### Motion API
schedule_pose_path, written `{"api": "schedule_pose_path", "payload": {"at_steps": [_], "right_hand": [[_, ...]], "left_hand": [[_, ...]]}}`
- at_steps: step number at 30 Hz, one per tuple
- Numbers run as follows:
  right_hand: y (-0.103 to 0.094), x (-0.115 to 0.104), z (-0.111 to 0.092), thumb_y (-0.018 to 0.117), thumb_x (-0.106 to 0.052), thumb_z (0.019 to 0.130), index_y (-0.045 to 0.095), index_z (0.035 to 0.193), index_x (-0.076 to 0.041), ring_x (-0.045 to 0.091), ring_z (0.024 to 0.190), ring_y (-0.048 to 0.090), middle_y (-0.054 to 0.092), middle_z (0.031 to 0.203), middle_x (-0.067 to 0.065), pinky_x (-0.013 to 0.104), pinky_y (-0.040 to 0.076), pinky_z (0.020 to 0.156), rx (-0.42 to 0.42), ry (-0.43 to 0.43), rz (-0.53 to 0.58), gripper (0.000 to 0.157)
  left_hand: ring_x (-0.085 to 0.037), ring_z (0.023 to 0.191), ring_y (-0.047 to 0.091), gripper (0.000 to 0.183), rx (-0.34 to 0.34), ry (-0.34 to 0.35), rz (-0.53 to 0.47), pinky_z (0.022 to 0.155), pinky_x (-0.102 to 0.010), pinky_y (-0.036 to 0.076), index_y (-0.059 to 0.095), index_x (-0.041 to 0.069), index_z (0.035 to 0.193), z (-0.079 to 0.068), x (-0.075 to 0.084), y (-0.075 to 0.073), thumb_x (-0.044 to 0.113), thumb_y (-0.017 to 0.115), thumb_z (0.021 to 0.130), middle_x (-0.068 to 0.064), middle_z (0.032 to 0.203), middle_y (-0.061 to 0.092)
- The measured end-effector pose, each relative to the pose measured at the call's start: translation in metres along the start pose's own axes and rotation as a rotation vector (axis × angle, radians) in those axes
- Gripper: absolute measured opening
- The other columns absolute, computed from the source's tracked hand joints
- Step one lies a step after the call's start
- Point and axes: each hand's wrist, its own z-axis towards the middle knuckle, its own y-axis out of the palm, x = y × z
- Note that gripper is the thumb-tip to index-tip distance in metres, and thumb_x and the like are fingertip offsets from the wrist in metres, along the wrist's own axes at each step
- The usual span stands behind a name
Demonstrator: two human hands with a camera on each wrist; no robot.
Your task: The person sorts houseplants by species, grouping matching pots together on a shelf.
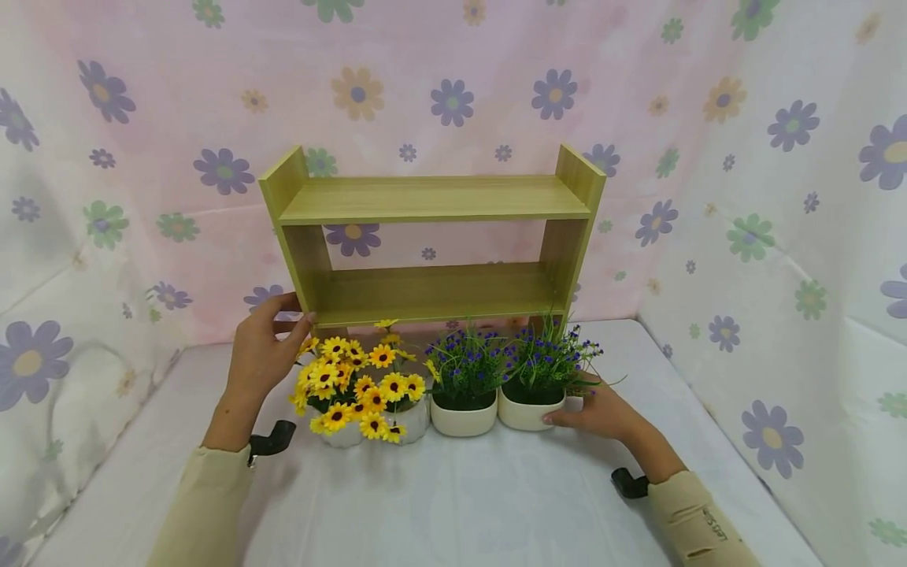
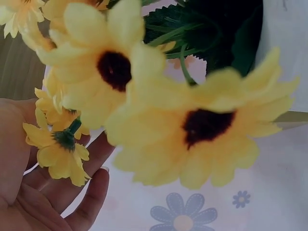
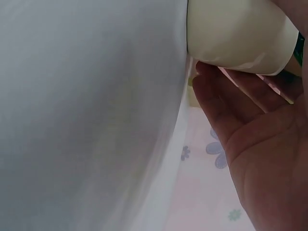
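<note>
My right hand point(image 1: 594, 408) holds the rightmost cream pot point(image 1: 527, 414) of purple flowers, its thumb on the front. In the right wrist view, the fingers of my right hand point(image 3: 260, 130) lie along the pot's side point(image 3: 236, 38). My left hand point(image 1: 262, 346) is at the lower left side of the wooden shelf point(image 1: 435, 291), thumb near its front edge. Yellow flowers point(image 1: 329, 378) stand beside that hand; in the left wrist view, a yellow flower point(image 2: 207, 130) hides part of the scene, and the fingers of my left hand point(image 2: 62, 192) look loosely bent.
A second cream pot point(image 1: 464, 420) of purple flowers stands left of the held one. Further left, a white pot point(image 1: 407, 424) bears yellow flowers. The row stands before the shelf on a white-covered table point(image 1: 453, 496). Flower-patterned cloth point(image 1: 453, 47) hangs behind and at both sides.
</note>
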Motion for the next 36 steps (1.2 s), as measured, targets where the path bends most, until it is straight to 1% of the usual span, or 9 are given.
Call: {"api": "schedule_pose_path", "payload": {"at_steps": [5,8,11,15,22,27,30,34,36], "right_hand": [[-0.001,-0.002,-0.001,0.092,-0.046,0.082,0.054,0.152,-0.006,0.044,0.132,0.062,0.062,0.148,0.015,0.062,0.054,0.106,-0.038,0.039,0.013,0.090],[-0.002,-0.003,-0.001,0.091,-0.047,0.083,0.054,0.152,-0.004,0.045,0.128,0.065,0.062,0.147,0.017,0.060,0.055,0.105,-0.056,0.055,0.010,0.089],[-0.005,-0.003,-0.002,0.090,-0.049,0.084,0.055,0.151,-0.004,0.044,0.126,0.066,0.063,0.146,0.018,0.060,0.056,0.104,-0.058,0.060,-0.023,0.088],[-0.009,-0.004,-0.003,0.090,-0.049,0.084,0.056,0.151,-0.005,0.043,0.125,0.066,0.064,0.145,0.017,0.062,0.055,0.103,-0.043,0.045,-0.055,0.087],[-0.017,-0.004,-0.006,0.093,-0.039,0.083,0.055,0.151,-0.008,0.046,0.132,0.061,0.059,0.149,0.016,0.062,0.054,0.105,-0.027,0.039,0.052,0.084],[-0.025,-0.005,-0.006,0.094,-0.034,0.083,0.058,0.147,-0.007,0.044,0.134,0.060,0.063,0.144,0.014,0.062,0.055,0.105,0.000,-0.013,0.064,0.078],[-0.031,-0.006,-0.005,0.094,-0.032,0.082,0.060,0.146,-0.011,0.039,0.135,0.060,0.065,0.143,0.009,0.060,0.055,0.105,0.023,-0.046,0.051,0.075],[-0.040,-0.012,-0.006,0.095,-0.030,0.082,0.061,0.146,-0.014,0.035,0.136,0.060,0.066,0.143,0.005,0.059,0.055,0.105,0.053,-0.074,0.044,0.074],[-0.044,-0.016,-0.006,0.095,-0.028,0.082,0.061,0.145,-0.013,0.035,0.134,0.061,0.067,0.142,0.006,0.060,0.056,0.104,0.069,-0.092,0.046,0.073]], "left_hand": [[-0.045,0.111,0.072,0.047,0.008,0.002,-0.006,0.091,-0.062,0.061,0.060,0.002,0.145,0.001,0.000,0.001,0.023,0.070,0.105,-0.023,0.135,0.067],[-0.044,0.112,0.071,0.047,0.012,0.001,-0.012,0.092,-0.063,0.060,0.060,0.002,0.146,0.001,0.000,0.001,0.022,0.070,0.105,-0.023,0.136,0.067],[-0.044,0.113,0.071,0.048,0.014,0.000,-0.014,0.093,-0.063,0.060,0.060,0.001,0.146,0.001,0.001,0.002,0.022,0.070,0.104,-0.023,0.135,0.067],[-0.046,0.113,0.070,0.048,0.017,0.002,-0.014,0.092,-0.064,0.060,0.060,0.001,0.147,0.002,0.002,0.002,0.022,0.070,0.105,-0.024,0.134,0.067],[-0.044,0.113,0.070,0.046,0.029,-0.008,-0.020,0.092,-0.064,0.060,0.061,0.002,0.146,0.001,0.004,0.002,0.022,0.068,0.105,-0.023,0.130,0.069],[-0.043,0.114,0.070,0.046,0.027,-0.023,-0.025,0.094,-0.064,0.059,0.061,0.002,0.146,0.000,0.006,0.002,0.023,0.067,0.106,-0.023,0.132,0.069],[-0.044,0.114,0.070,0.046,0.026,-0.035,-0.021,0.094,-0.063,0.059,0.061,0.002,0.147,0.000,0.005,0.002,0.024,0.067,0.106,-0.023,0.133,0.068],[-0.044,0.113,0.071,0.046,0.028,-0.046,-0.018,0.093,-0.062,0.060,0.061,0.003,0.147,-0.001,0.004,0.002,0.024,0.067,0.106,-0.022,0.134,0.068],[-0.044,0.112,0.071,0.046,0.030,-0.045,-0.017,0.093,-0.062,0.060,0.062,0.004,0.147,-0.001,0.003,0.002,0.024,0.067,0.106,-0.022,0.134,0.068]]}}
